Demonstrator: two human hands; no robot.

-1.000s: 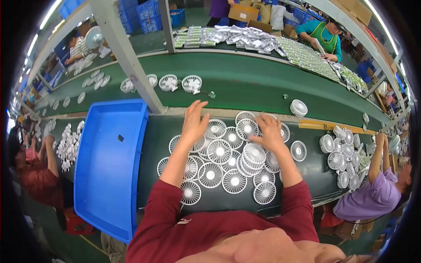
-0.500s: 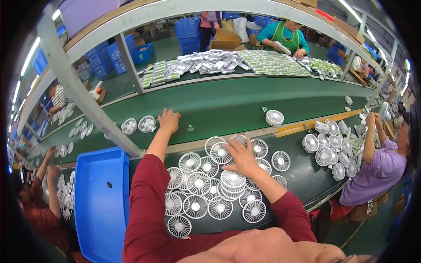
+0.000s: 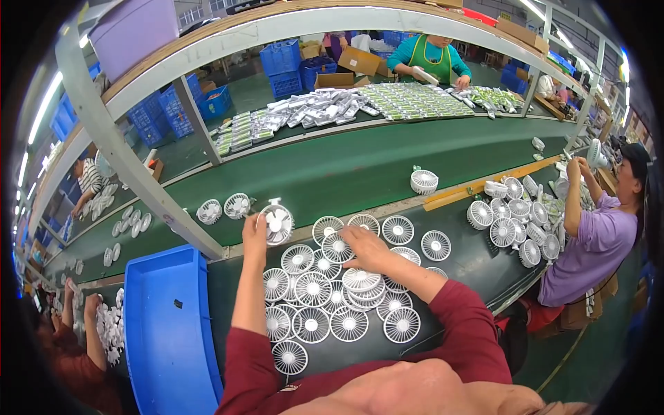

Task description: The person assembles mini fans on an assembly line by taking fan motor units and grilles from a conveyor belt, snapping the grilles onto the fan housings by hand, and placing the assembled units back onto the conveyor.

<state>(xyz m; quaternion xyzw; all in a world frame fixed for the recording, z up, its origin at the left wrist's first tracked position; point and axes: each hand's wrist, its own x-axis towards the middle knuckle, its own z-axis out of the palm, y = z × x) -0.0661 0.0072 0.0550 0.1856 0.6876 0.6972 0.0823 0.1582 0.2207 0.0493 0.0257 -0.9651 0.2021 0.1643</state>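
Blue tray (image 3: pixel 166 332) at lower left, and here's the left hand (image 3: pixel 254 235), left of centre, fingers closed on a white fan head (image 3: pixel 279 224), blades facing up. Round white grilles (image 3: pixel 312 289) overlap across the lower middle. The right hand (image 3: pixel 368 250), mid-frame, touches one upper grille (image 3: pixel 334 249); pinched or not, I can't tell. Far right, a co-worker in purple (image 3: pixel 591 238).

Text: none can be read | shirt (image 3: pixel 474 332): small pale print (image 3: pixel 289 388) seen, too small to be made out | carton (image 3: pixel 366 64): pale mark (image 3: pixel 353 61) seen, illegible
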